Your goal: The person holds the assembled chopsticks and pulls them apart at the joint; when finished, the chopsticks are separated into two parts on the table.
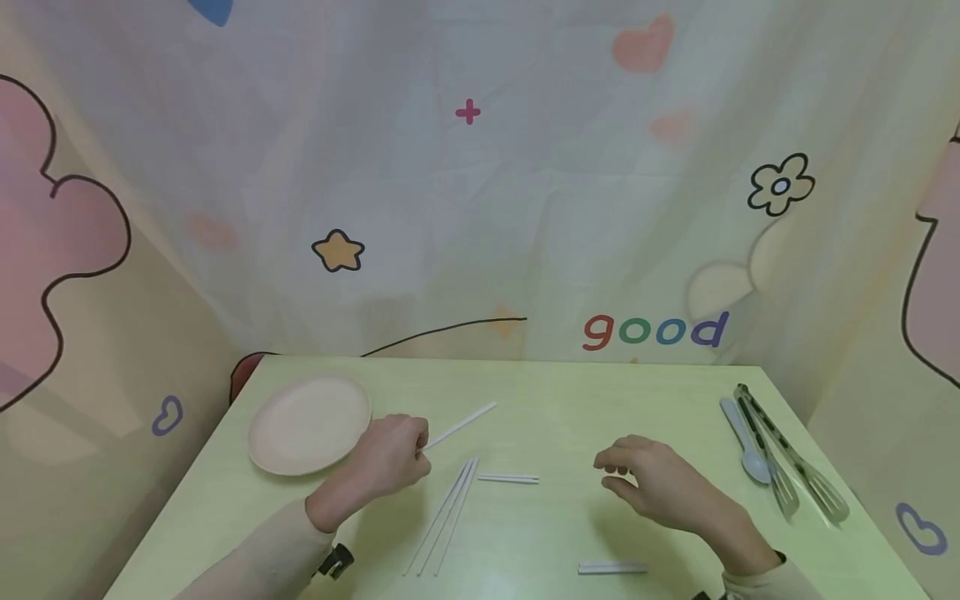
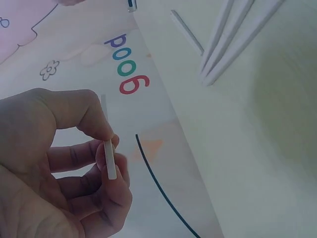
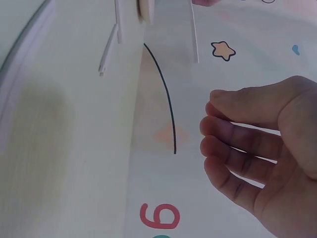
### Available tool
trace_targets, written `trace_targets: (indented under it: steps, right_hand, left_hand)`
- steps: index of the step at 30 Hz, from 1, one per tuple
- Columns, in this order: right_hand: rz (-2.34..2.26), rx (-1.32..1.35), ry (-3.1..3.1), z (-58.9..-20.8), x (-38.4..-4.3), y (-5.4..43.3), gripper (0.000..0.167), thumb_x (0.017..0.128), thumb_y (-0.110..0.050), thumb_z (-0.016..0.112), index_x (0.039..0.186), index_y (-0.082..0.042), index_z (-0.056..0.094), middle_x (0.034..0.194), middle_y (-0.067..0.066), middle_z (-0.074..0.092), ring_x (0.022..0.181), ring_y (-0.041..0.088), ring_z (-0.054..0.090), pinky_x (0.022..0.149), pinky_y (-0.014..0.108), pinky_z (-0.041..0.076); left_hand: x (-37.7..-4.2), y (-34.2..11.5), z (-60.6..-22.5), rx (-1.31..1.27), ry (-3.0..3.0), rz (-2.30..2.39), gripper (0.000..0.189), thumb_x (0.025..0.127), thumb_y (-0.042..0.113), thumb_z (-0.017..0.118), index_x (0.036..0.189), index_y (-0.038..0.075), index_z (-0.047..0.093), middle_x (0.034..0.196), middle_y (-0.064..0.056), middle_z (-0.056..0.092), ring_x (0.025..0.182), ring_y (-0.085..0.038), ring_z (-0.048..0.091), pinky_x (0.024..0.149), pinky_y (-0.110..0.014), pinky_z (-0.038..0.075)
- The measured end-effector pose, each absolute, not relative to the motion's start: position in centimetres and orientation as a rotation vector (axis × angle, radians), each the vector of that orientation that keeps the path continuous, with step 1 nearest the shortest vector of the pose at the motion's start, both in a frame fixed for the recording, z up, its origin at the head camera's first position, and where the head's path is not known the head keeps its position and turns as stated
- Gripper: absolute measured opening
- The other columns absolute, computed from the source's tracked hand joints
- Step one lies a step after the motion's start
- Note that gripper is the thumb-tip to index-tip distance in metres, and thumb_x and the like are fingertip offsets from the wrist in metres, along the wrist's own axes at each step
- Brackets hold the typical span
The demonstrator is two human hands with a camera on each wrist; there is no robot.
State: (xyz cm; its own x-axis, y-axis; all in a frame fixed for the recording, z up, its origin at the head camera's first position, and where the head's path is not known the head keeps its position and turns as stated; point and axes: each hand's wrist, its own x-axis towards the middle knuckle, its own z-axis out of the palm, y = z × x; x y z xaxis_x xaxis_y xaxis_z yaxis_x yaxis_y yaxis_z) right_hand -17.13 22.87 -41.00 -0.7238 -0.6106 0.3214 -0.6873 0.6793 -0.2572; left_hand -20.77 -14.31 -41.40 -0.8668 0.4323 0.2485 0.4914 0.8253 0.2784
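Note:
My left hand (image 1: 386, 454) pinches a slim white chopstick (image 1: 465, 423) near one end, raised above the table, its far end pointing away and to the right. In the left wrist view, the end of this chopstick (image 2: 112, 168) pokes out between thumb and fingers. Three more white chopsticks (image 1: 468, 468) lie fanned on the table, close together at their far ends. Right of them rests a short pair of white sticks (image 1: 508, 479). My right hand (image 1: 660, 483) hovers over the table's right half, fingers loosely bent, with nothing in its grasp.
A round pale plate (image 1: 309, 425) sits at the back left, beside the left hand. On the right lie a light spoon (image 1: 754, 467) and two slotted metal utensils (image 1: 821, 492). Another short white pair (image 1: 612, 568) is near the front. A printed curtain (image 1: 480, 208) hangs behind the table.

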Motion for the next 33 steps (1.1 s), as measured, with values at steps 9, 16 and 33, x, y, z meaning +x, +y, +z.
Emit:
trace_targets:
  steps: [9,16,33]
  right_hand:
    - [0.518,1.034,-2.628,-40.0,-17.8,22.4,0.019,0.083,-0.009,0.075,0.100,-0.015,0.070,0.091,-0.009,0.064,0.080,0.008,0.060,0.067,0.024,0.051]
    - [0.519,0.981,-2.571,-39.9,-18.1,21.9,0.025,0.080,-0.009,0.077,0.104,-0.014,0.069,0.095,-0.007,0.065,0.081,0.005,0.059,0.066,0.022,0.051]
    - [0.478,1.036,-2.504,-38.2,-19.3,20.4,0.024,0.081,-0.012,0.077,0.103,-0.012,0.069,0.097,-0.005,0.066,0.082,0.007,0.060,0.068,0.023,0.052]
  left_hand:
    - [-21.0,-12.9,-40.0,-0.745,-2.836,-0.460,0.015,0.064,0.002,0.054,0.063,0.017,0.052,0.063,0.006,0.044,0.059,-0.008,0.036,0.048,-0.024,0.028]
    - [-21.3,-12.1,-39.3,-0.804,-2.823,-0.496,0.016,0.066,0.000,0.057,0.070,0.014,0.063,0.068,0.003,0.055,0.062,-0.010,0.044,0.049,-0.025,0.036]
    - [-21.8,-10.1,-38.7,-0.937,-2.760,-0.492,0.018,0.069,-0.001,0.059,0.074,0.011,0.069,0.072,0.002,0.062,0.064,-0.008,0.047,0.051,-0.024,0.039]
